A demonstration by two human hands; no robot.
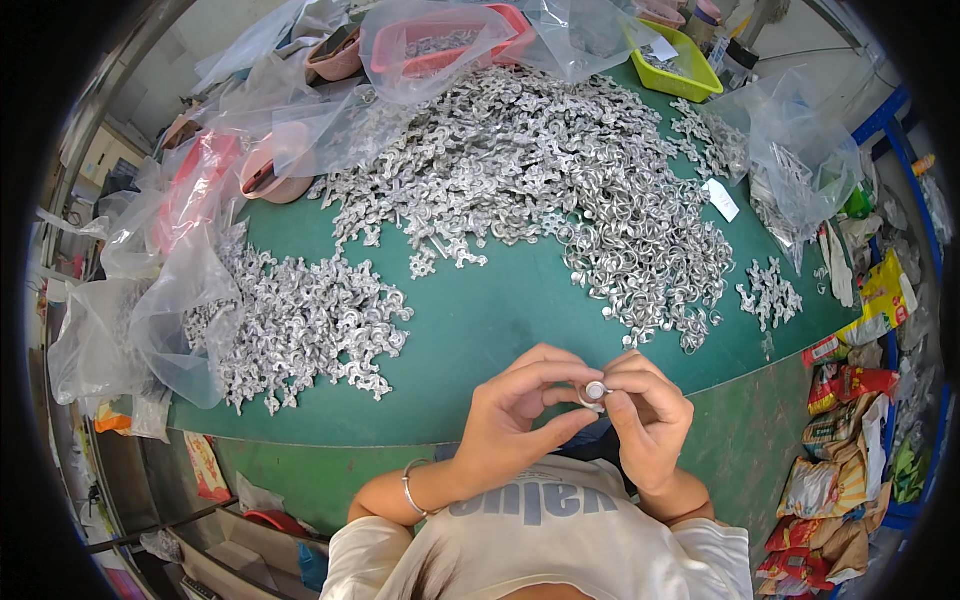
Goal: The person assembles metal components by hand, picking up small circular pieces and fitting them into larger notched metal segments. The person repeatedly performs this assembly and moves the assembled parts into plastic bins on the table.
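Note:
Close in front of my body, both hands meet around a small silver metal ring with a round disc on it (595, 390). My left hand (525, 400) pinches it between thumb and fingers from the left. From the right, the thumb and fingertips of my right hand (648, 415) close on the same ring. Just beyond the hands lies a pile of similar shiny rings (650, 250) on the green tabletop (480, 345). Further left is a heap of small grey metal castings (310, 325).
A large mound of castings (500, 150) covers the table's far middle. Behind it stand a red basket (520, 30) and a yellow-green basket (700, 75). Clear plastic bags (180, 310) line the left edge; a small cluster of castings (770, 295) lies at right. A pink bowl (275, 175) sits far left.

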